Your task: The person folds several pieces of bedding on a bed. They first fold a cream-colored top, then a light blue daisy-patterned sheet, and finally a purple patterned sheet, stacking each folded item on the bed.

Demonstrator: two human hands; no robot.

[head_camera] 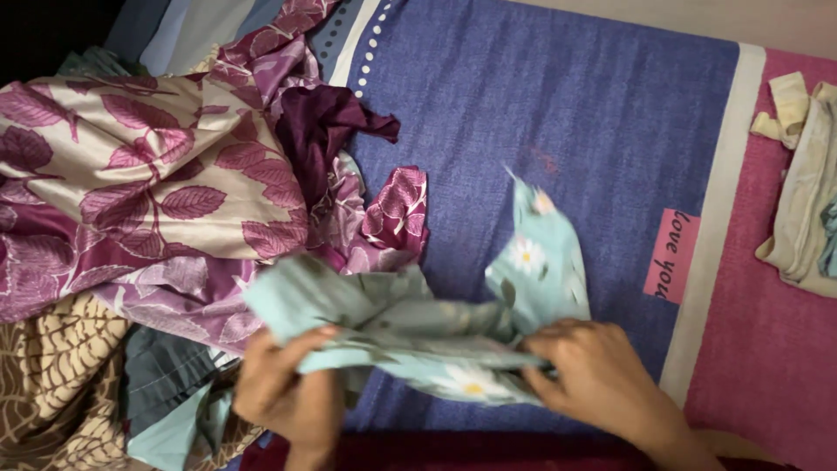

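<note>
A light teal cloth with white daisies (410, 323) is stretched between both my hands above a blue bedsheet (558, 105). My left hand (288, 392) grips its left end, fingers curled over the fabric. Gripping the bunched right part is my right hand (593, 371). One corner of the cloth sticks up, blurred, above the right hand.
A heap of purple and cream leaf-print fabric (148, 174) fills the left. Brown patterned cloth (52, 392) lies at the lower left. A pink panel (767, 349) borders the sheet on the right, with cream folded cloth (806, 201) at the right edge.
</note>
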